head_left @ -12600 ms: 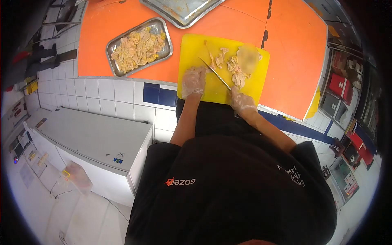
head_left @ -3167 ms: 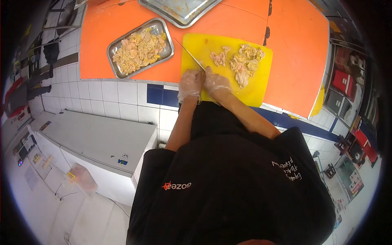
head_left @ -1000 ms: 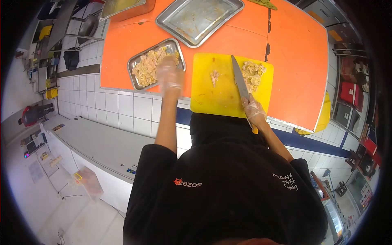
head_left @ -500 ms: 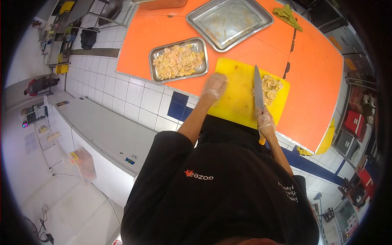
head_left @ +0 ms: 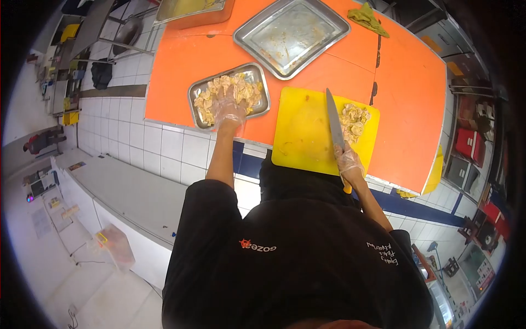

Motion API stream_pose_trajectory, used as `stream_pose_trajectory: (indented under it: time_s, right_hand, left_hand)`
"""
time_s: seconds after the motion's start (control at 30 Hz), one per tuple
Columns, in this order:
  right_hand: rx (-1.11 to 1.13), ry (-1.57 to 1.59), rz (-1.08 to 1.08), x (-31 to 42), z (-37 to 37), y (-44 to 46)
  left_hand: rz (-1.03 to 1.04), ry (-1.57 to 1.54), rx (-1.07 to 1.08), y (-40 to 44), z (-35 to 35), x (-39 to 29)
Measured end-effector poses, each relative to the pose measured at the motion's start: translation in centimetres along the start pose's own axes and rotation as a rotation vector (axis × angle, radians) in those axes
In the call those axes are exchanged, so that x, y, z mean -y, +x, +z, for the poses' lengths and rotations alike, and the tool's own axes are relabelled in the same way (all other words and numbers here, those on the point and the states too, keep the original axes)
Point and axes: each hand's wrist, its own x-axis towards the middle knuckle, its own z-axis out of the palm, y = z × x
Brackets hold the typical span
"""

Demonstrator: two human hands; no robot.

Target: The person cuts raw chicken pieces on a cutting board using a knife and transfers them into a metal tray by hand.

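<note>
Near the wearer's edge of the orange tabletop [head_left: 411, 109], the gloved left hand [head_left: 229, 115] reaches into a shallow metal tray [head_left: 261, 106], its fingers down among small, pale pieces of cut meat [head_left: 249, 93]; whether they are spread or pinching some cannot be told. These pieces look raw, soft and moist, so they should be light one by one, limp and slippery against the thin plastic glove; a loose scoop with cupped fingers would suit them better than a hard pinch. The gloved right hand [head_left: 349, 160] is wrapped around the handle of a long kitchen knife [head_left: 335, 118], with the handle's yellow butt showing below the palm and the blade pointing away from the body over the yellow cutting board [head_left: 304, 131]. Stiff and probably fairly light, the knife is best held there, at the handle, since a damp glove could slide. Just beside the blade, on the board's right part, sits a heap of folded, uncut-looking meat [head_left: 355, 122], likely floppy and best gathered from underneath or pressed down with flat fingers. Beyond the board lie a larger, stained metal tray [head_left: 298, 34] and a crumpled green cloth [head_left: 368, 20].
</note>
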Motion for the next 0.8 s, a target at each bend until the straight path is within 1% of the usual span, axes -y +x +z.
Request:
stream_pose_trajectory:
  time_s: [0.07, 0.1, 0.13, 0.17, 0.2, 0.23, 0.27, 0.3, 0.33, 0.37, 0.4, 0.47, 0.5, 0.57, 0.63, 0.67, 0.7, 0.73, 0.77, 0.8]
  right_hand:
    - [-0.022, 0.017, -0.024, 0.5, 0.6, 0.3]
    - [-0.047, 0.005, -0.072, 0.4, 1.9, 1.2]
    - [-0.071, -0.007, -0.115, 0.6, 2.6, 1.7]
    - [-0.084, -0.002, -0.109, 1.9, 2.4, 1.7]
    - [-0.015, 0.124, -0.070, 4.0, 2.0, 1.5]
    - [0.058, 0.250, -0.033, 5.3, 1.8, 1.4]
    - [0.049, 0.253, -0.030, 5.5, 2.2, 1.5]
    - [-0.012, 0.227, -0.073, 5.2, 3.2, 1.8]
    - [-0.072, 0.200, -0.118, 5.0, 4.1, 2.0]
    - [-0.080, 0.201, -0.123, 3.9, 5.2, 2.2]
    - [-0.137, 0.126, -0.224, 2.1, 6.3, 2.5]
    - [-0.195, 0.044, -0.321, 1.6, 7.3, 2.2]
    - [-0.192, 0.047, -0.176, 1.8, 7.5, 1.9]
    - [-0.199, 0.053, -0.012, 3.4, 7.3, 0.5]
    - [-0.064, 0.375, 0.165, 7.8, 5.3, -2.2]
    - [-0.076, 0.377, 0.172, 6.7, 6.4, -2.0]
    - [-0.123, 0.360, 0.160, 4.7, 8.1, -1.6]
    - [-0.144, 0.350, 0.142, 4.8, 8.2, -1.8]
    - [-0.165, 0.339, 0.123, 5.1, 8.1, -2.1]
    - [-0.128, 0.387, 0.173, 8.5, 5.7, -3.8]
  left_hand:
    - [0.064, -0.030, 0.049, -0.1, -0.6, 0.1]
    - [0.078, -0.034, 0.043, -0.1, -1.4, 0.1]
    - [0.065, -0.053, 0.050, -1.0, -3.6, -0.4]
    - [0.052, -0.073, 0.057, -1.6, -5.1, -0.8]
    - [0.067, -0.076, 0.055, -2.1, -5.6, -1.0]
    - [0.044, -0.042, -0.044, -2.6, -6.0, -1.1]
    - [0.018, -0.008, -0.146, -2.4, -6.3, -1.0]
    - [0.183, 0.001, -0.255, -0.7, -4.3, 0.5]
    - [0.189, -0.002, -0.264, 0.9, -4.7, 0.2]
    - [0.133, -0.229, -0.134, 2.4, -5.1, -0.8]
    - [0.078, -0.458, -0.002, 4.1, -5.6, -2.1]
    - [-0.049, -0.525, 0.215, 7.3, -9.3, -5.7]
    - [-0.003, -0.487, 0.178, 9.5, -8.8, -6.5]
    - [0.059, -0.452, 0.155, 13.7, -7.7, -7.6]
    - [-0.145, -0.470, 0.310, 16.8, -7.0, -8.7]
    - [-0.132, -0.474, 0.316, 17.8, -5.9, -9.1]
    - [-0.143, -0.528, 0.375, 18.6, -4.8, -9.4]
    - [-0.160, -0.584, 0.427, 19.3, -4.4, -9.7]
    - [-0.158, -0.739, 0.328, 17.9, -5.2, -10.0]
    - [-0.127, -0.865, 0.270, 17.1, -4.9, -10.2]
